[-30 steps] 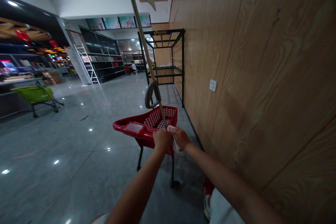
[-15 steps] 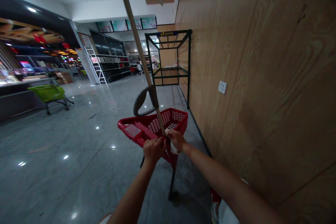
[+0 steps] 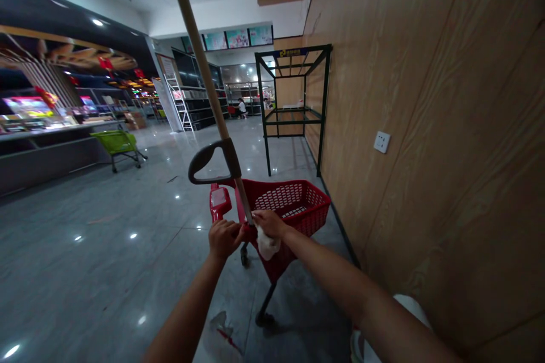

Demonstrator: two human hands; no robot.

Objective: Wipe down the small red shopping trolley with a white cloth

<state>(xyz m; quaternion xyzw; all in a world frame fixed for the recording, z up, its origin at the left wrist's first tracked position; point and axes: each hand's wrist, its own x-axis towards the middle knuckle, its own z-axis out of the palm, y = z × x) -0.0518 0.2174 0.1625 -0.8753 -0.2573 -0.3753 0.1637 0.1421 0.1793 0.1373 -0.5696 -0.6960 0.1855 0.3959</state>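
A red shopping cart (image 3: 293, 201) with a mesh basket stands on the grey floor right in front of me. My left hand (image 3: 223, 237) is closed on the cart's rear rim. My right hand (image 3: 267, 222) grips the same rim beside a wooden pole (image 3: 200, 62) and has a white cloth (image 3: 267, 247) bunched under its fingers. The pole rises out of the cart up past the top of the view, where a pale flat head shows. A grey loop handle (image 3: 209, 159) is fixed to the pole above my hands.
A wood-panelled wall (image 3: 426, 125) with a white socket (image 3: 382, 141) runs close on the right. A black metal shelf frame (image 3: 293, 108) stands ahead by the wall. A green cart (image 3: 117, 144), a ladder (image 3: 179, 103) and lit store counters are at the left. A person sits far off.
The red cart has swung round so its basket points right, toward the wall. The view has turned left and my hands have stayed on the cart's rim and pole.
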